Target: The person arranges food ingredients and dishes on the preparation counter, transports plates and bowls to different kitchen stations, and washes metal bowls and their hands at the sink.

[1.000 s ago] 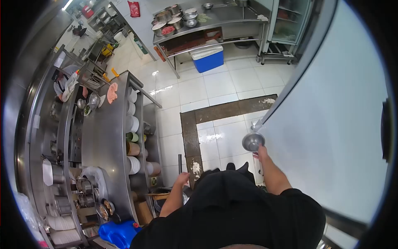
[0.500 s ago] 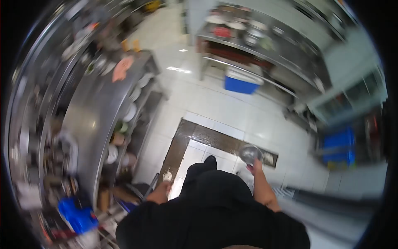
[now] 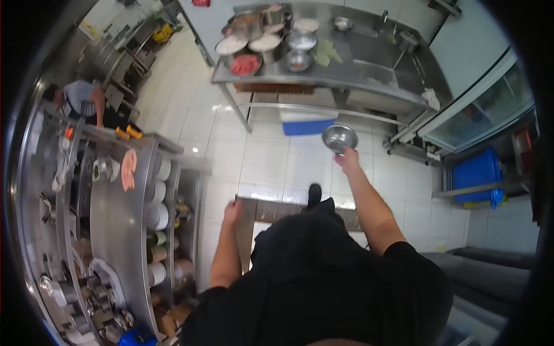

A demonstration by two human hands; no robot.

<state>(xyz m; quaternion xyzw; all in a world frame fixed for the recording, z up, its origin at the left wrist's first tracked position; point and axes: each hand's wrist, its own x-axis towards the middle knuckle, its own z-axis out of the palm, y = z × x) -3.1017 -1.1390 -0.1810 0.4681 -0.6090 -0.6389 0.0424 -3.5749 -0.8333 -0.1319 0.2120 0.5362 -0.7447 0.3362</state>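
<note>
My right hand [image 3: 347,160] grips the near rim of a shiny metal bowl [image 3: 339,138]. The bowl is held out in front of me above the tiled floor, and its inside shows bare metal. My left hand [image 3: 232,212] hangs lower on the left with its fingers curled in, and I see nothing in it. Nearest to that hand is the dark floor strip [image 3: 247,222]. Ahead of the bowl stands a steel sink table [image 3: 369,86].
Pots and bowls of food, including a bowl of red pieces [image 3: 245,64], crowd the sink table. A blue and white cooler [image 3: 309,127] sits beneath it. To my left runs a steel counter [image 3: 115,213] with stacked dishes below. A person [image 3: 81,101] is at far left.
I have moved forward, and the sink table is nearer. My right hand has carried the bowl forward and up in view. My left hand has also swung forward.
</note>
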